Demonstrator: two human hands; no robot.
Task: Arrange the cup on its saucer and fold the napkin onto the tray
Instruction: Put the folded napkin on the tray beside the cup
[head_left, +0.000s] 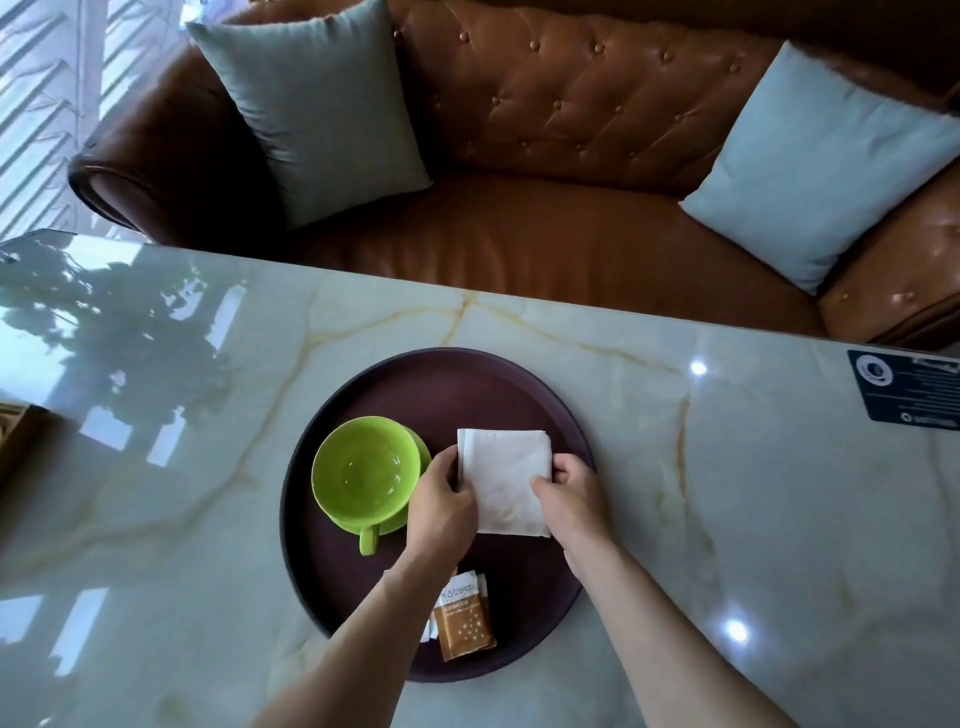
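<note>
Napkin (506, 480) lengthwise away, both hands

I have both bare forearms reaching forward and converging, wrists close together but not touching. My left hand (441, 506) is turned knuckles-up, its fingers (451, 464) curled down and pinched shut just ahead of the knuckles. My right hand (571, 493) mirrors it, thumb tucked inward and fingertips (563, 464) bent and closed in a pinch at the far side.
</note>
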